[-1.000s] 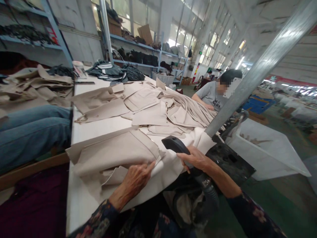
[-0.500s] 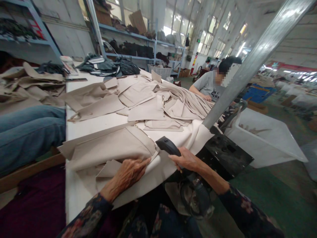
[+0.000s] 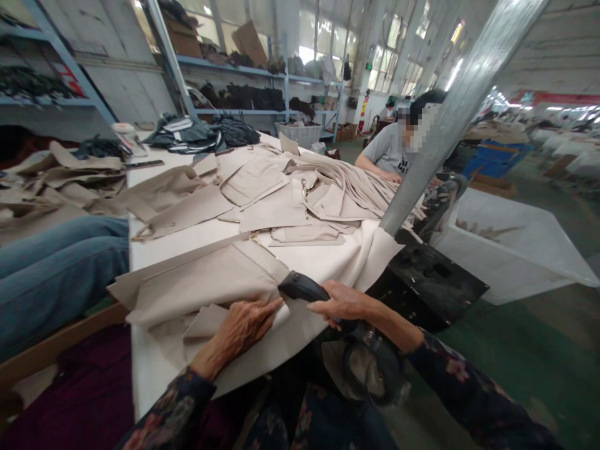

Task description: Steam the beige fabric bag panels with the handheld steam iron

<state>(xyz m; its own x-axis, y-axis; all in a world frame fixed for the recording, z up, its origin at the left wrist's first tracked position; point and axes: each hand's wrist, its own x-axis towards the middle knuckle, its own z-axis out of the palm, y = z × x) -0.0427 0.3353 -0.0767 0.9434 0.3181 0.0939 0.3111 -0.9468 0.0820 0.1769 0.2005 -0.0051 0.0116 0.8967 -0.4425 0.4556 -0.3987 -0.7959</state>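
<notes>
My left hand [image 3: 246, 325] is closed at the near edge of a beige leather-like panel [image 3: 210, 278], index finger stretched toward its right corner. The thumb is mostly hidden. A gold zipper [image 3: 255, 236] shows at the panel's far right edge. My right hand [image 3: 344, 303] is wrapped round a black handheld tool with a flat nozzle [image 3: 302, 286]. The nozzle tip points left and sits over the panel's right corner, close to my left fingertips; whether it touches cannot be made out. A smaller beige flap [image 3: 204, 322] lies beside my left hand.
More beige panels [image 3: 272, 209] and long beige strips [image 3: 356, 181] cover the white table [image 3: 154, 387]. A metal pole [image 3: 422, 169] rises at the right, before a co-worker in a grey shirt [image 3: 389, 147]. A white bin [image 3: 510, 244] stands right; someone's jeans-clad legs [image 3: 65, 269] are left.
My right hand has moved the black tool left and slightly down, bringing its nozzle onto the panel's corner. My left hand stays about in place. The view has shifted a little.
</notes>
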